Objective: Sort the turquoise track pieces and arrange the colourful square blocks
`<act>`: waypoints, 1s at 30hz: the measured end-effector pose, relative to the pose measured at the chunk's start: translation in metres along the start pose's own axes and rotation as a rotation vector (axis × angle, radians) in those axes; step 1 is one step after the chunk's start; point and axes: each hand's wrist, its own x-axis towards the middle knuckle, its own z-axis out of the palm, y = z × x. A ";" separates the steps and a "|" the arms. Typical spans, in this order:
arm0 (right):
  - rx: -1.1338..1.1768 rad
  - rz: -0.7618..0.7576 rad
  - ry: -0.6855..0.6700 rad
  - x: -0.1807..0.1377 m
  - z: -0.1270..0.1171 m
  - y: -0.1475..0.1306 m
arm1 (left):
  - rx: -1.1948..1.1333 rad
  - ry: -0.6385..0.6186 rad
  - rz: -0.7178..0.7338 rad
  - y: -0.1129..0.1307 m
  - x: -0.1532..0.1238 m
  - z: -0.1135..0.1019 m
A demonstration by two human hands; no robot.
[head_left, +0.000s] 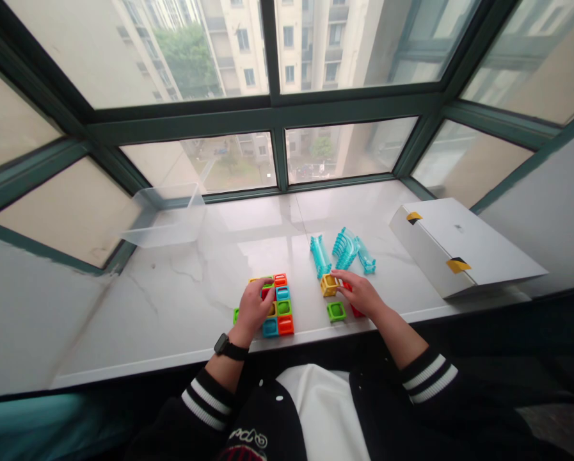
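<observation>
1. The bench is a pale marble ledge running under the window, and everything sits along its near edge, probably so it's all in easy reach from the seat.
2. The white box lies flat and closed, off to the right and well apart from the toys, so it looks parked out of the way.
3. The clear bin is pushed back left against the window frame. I'd guess that's the same idea.
4. The block grid is made of coloured square frames packed edge to edge, right in front of the person.
5. The teal track pieces are ribbed and curved, bunched together just behind the loose blocks.
6. The left hand is laid over the left part of the grid with its fingers curled down onto the squares. It seems to be steadying them, but I can't tell if it's pinching anything.
7. The right hand is half curled, with its fingertips against the yellow block. Whether that's a proper grip or just a touch, I can't tell.
8. The green block sits loose just in front of the yellow one, between the grid and the right hand.
9. A red block peeks out from under the right palm, mostly hidden.
</observation>
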 end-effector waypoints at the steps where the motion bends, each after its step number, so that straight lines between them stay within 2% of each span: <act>1: -0.004 -0.001 0.001 0.000 0.000 0.000 | 0.027 0.024 -0.002 -0.008 -0.004 -0.001; 4: -0.020 -0.001 -0.012 -0.001 0.000 -0.001 | 0.068 0.062 -0.003 -0.023 -0.016 0.001; 8: -0.056 0.002 0.015 -0.003 -0.004 -0.003 | 0.106 0.074 -0.001 -0.026 -0.023 0.010; 13: -0.089 -0.036 0.150 -0.009 -0.016 -0.019 | 0.183 0.075 0.028 -0.021 -0.026 0.014; 18: -0.062 -0.133 0.399 -0.011 -0.020 -0.054 | 0.254 0.069 0.066 -0.022 -0.028 0.016; 20: -0.009 -0.173 0.419 -0.010 -0.014 -0.069 | 0.276 0.074 0.073 -0.024 -0.029 0.018; 23: 0.079 -0.233 0.274 -0.007 0.001 -0.087 | 0.303 0.079 0.079 -0.024 -0.029 0.020; 26: 0.101 -0.273 -0.018 -0.005 0.023 -0.098 | 0.318 0.084 0.078 -0.022 -0.030 0.021; 30: 0.023 -0.220 -0.354 -0.007 0.052 -0.107 | 0.326 0.094 0.076 -0.018 -0.031 0.022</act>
